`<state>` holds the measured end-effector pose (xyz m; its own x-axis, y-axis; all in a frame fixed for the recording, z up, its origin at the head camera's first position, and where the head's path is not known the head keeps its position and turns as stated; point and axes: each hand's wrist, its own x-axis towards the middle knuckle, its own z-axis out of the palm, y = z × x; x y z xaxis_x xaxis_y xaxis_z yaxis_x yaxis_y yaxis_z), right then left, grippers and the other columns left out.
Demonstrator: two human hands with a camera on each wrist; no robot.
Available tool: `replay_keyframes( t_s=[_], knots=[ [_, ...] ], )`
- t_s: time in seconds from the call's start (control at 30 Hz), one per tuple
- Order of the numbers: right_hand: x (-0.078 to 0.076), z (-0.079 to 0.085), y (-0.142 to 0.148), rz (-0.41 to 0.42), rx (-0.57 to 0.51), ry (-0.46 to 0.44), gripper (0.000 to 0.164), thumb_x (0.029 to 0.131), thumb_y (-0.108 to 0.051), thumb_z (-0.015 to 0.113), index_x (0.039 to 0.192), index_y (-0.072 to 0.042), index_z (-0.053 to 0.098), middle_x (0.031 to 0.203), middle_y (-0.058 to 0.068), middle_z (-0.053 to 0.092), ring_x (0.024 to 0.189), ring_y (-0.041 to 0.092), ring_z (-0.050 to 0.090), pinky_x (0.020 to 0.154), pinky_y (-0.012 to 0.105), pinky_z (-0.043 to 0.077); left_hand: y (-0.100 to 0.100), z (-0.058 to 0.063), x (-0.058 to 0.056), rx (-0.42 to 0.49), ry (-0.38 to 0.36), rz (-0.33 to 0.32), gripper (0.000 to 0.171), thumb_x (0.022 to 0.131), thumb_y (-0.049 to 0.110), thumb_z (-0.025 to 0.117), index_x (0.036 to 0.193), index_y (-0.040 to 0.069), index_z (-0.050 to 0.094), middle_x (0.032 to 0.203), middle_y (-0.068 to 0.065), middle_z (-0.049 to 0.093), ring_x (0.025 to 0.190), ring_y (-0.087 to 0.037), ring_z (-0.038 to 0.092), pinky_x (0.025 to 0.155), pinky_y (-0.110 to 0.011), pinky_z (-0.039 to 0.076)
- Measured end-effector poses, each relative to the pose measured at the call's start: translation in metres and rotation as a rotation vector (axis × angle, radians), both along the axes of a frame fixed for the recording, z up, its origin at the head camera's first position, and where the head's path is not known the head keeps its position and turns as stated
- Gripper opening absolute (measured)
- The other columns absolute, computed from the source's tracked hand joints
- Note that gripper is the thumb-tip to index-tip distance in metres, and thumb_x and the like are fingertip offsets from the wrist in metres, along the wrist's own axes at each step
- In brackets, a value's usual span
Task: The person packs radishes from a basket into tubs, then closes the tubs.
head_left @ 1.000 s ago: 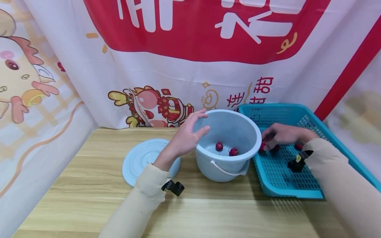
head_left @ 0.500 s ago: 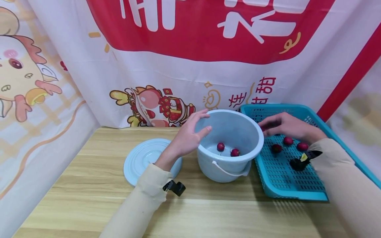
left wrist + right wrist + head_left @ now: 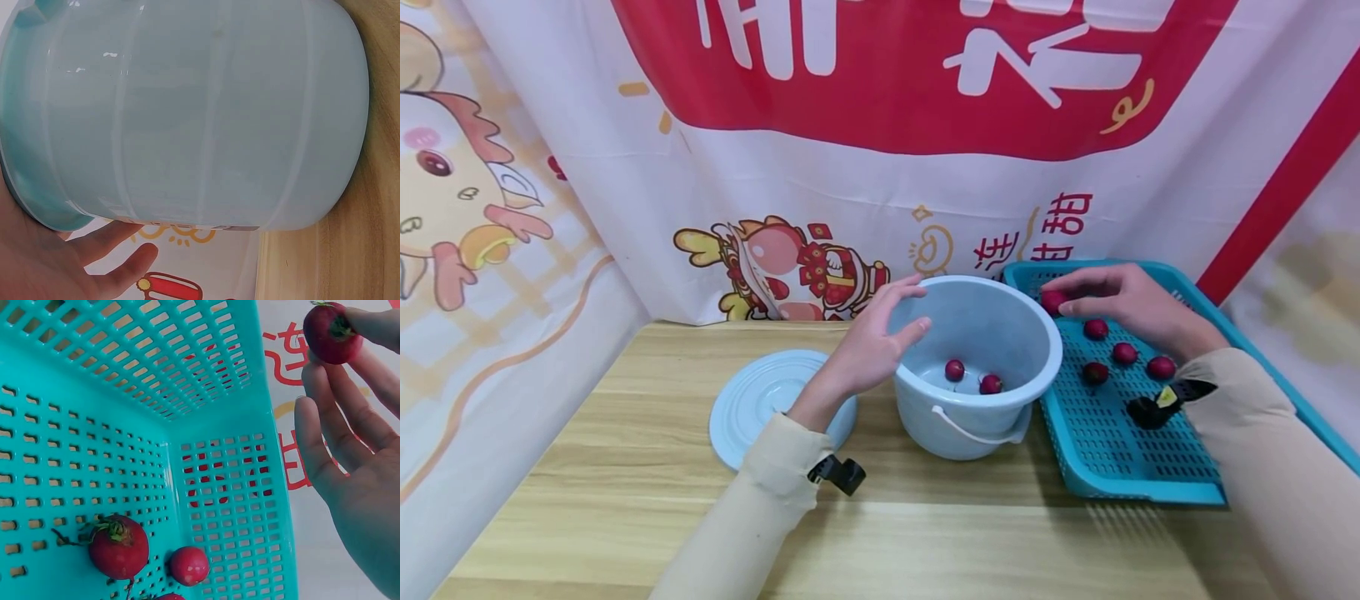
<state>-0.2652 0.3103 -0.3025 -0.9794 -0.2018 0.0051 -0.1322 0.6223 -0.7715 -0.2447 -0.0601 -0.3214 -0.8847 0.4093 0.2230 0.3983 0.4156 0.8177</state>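
Observation:
Between thumb and fingers, my right hand (image 3: 1123, 302) pinches a red radish (image 3: 333, 332), held above the teal basket's left side near the bucket rim. Several more radishes (image 3: 1124, 353) lie on the basket floor below that hand. A pale blue bucket (image 3: 962, 421) stands upright at the middle, with two radishes (image 3: 990, 384) on its bottom. My left hand (image 3: 871, 340) is at the bucket's left rim, thumb and fingers spread and relaxed. In the left wrist view its fingers (image 3: 128, 272) lie alongside the bucket wall.
The teal basket (image 3: 1138, 487) sits right of the bucket, close against it. A round pale blue lid (image 3: 741, 404) lies on the wooden table (image 3: 625, 500) at left, partly under my left forearm. A printed cloth (image 3: 835, 183) hangs behind the table. The bucket's white handle (image 3: 970, 433) hangs down in front.
My right hand has lifted a radish from the basket floor up to the height of the bucket rim, uncovering the radishes below. The left hand keeps its place at the bucket.

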Motion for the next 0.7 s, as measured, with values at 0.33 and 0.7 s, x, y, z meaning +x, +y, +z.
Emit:
replay_keyframes(
  t_s=[0.33, 0.7],
  knots=[
    [0.002, 0.004, -0.003, -0.021, -0.035, 0.049, 0.063, 0.096, -0.04, 0.078, 0.154, -0.024, 0.057, 0.146, -0.007, 0.063, 0.133, 0.021, 0.053, 0.089, 0.035, 0.064, -0.001, -0.001, -0.001, 0.007, 0.001, -0.004, 0.051, 0.109, 0.032, 0.056, 0.155, 0.014, 0.049, 0.173, 0.008, 0.032, 0.164, -0.023, 0.026, 0.127, -0.063, 0.034],
    [0.011, 0.008, -0.022, 0.007, -0.121, 0.136, 0.054, 0.098, -0.033, 0.077, 0.149, -0.026, 0.061, 0.141, -0.012, 0.067, 0.125, 0.014, 0.063, 0.088, 0.03, 0.065, 0.0, -0.001, -0.001, 0.016, -0.004, -0.007, 0.049, 0.109, 0.031, 0.057, 0.155, 0.016, 0.049, 0.173, 0.009, 0.033, 0.163, -0.023, 0.027, 0.128, -0.062, 0.033]
  ],
)
